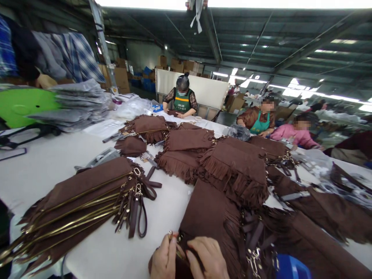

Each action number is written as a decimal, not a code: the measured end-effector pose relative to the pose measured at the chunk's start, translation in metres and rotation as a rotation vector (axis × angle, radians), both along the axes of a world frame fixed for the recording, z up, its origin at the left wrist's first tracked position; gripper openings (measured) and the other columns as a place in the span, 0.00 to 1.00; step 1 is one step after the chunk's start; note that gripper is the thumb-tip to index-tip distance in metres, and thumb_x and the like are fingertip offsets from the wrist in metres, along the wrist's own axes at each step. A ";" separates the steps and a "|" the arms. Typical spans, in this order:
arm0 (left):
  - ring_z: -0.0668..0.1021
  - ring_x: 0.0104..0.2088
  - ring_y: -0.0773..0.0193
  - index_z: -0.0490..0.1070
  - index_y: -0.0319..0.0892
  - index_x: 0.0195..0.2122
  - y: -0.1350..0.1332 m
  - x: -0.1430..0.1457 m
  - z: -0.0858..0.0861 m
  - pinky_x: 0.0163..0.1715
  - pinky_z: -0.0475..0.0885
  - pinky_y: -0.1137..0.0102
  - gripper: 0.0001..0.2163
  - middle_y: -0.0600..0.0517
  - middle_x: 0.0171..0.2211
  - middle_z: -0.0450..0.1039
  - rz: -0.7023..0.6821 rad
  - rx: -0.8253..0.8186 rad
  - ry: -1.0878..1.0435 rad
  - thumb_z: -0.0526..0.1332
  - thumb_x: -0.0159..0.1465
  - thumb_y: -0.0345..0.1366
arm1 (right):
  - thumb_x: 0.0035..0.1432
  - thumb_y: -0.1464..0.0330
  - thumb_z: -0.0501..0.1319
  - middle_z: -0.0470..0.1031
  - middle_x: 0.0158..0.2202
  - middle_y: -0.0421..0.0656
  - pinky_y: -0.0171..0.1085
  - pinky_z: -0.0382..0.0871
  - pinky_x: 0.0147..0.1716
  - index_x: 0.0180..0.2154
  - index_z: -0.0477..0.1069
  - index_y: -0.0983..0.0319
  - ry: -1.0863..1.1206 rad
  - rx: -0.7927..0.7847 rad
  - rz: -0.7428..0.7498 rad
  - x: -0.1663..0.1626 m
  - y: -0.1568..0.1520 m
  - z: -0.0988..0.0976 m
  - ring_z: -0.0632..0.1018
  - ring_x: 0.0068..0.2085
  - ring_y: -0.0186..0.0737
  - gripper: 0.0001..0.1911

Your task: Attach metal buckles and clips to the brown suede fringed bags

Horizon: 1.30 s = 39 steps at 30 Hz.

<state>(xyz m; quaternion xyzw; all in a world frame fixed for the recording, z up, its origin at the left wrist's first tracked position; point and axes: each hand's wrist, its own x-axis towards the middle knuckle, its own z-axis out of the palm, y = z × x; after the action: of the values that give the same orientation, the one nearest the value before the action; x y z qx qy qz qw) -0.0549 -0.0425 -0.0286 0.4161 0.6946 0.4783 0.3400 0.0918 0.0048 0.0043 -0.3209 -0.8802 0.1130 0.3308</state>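
At the bottom middle, my left hand (164, 257) pinches a small gold-coloured metal fitting at the edge of a brown suede-like pouch (183, 269). My right hand (208, 256) curls over the same pouch close by, thumb and fingers closed on its edge. The lower part of that pouch is cut off by the frame. Just beyond my hands lies a brown fringed pouch (207, 211). To the left is a stack of brown pouches (87, 182) with gold zippers, clasps and wrist straps (141, 217).
More fringed pouches (235, 159) are piled across the white table (116, 248). A blue plastic object (292, 267) sits at lower right. Grey plastic-wrapped packages (81, 100) are stacked at left, beside a green object (26, 106). Several co-workers, one in a green apron (181, 101), sit across the table.
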 end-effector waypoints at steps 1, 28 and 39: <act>0.79 0.36 0.61 0.70 0.39 0.41 -0.001 0.000 -0.004 0.35 0.73 0.73 0.18 0.45 0.38 0.77 -0.023 0.056 0.086 0.47 0.63 0.44 | 0.55 0.74 0.56 0.74 0.30 0.40 0.35 0.66 0.32 0.37 0.66 0.59 0.017 0.005 0.019 -0.010 0.002 0.007 0.74 0.31 0.36 0.07; 0.77 0.22 0.62 0.68 0.40 0.44 -0.010 0.004 -0.008 0.22 0.68 0.73 0.15 0.50 0.23 0.76 -0.116 0.031 0.673 0.44 0.63 0.32 | 0.47 0.73 0.51 0.68 0.17 0.39 0.31 0.61 0.23 0.16 0.65 0.62 0.188 -0.409 -0.319 -0.048 -0.004 0.005 0.70 0.21 0.33 0.12; 0.73 0.26 0.62 0.68 0.43 0.25 0.002 0.014 0.025 0.31 0.68 0.71 0.13 0.51 0.23 0.73 -0.064 -0.194 -0.105 0.49 0.57 0.43 | 0.51 0.78 0.49 0.66 0.19 0.39 0.34 0.60 0.28 0.19 0.63 0.62 0.181 -0.035 -0.264 -0.043 -0.003 -0.007 0.66 0.24 0.34 0.12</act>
<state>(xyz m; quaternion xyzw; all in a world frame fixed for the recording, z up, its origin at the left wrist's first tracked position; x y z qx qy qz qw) -0.0407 -0.0401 -0.0032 0.3775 0.7053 0.4187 0.4298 0.0484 0.0020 -0.0030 -0.4281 -0.7949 0.1123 0.4150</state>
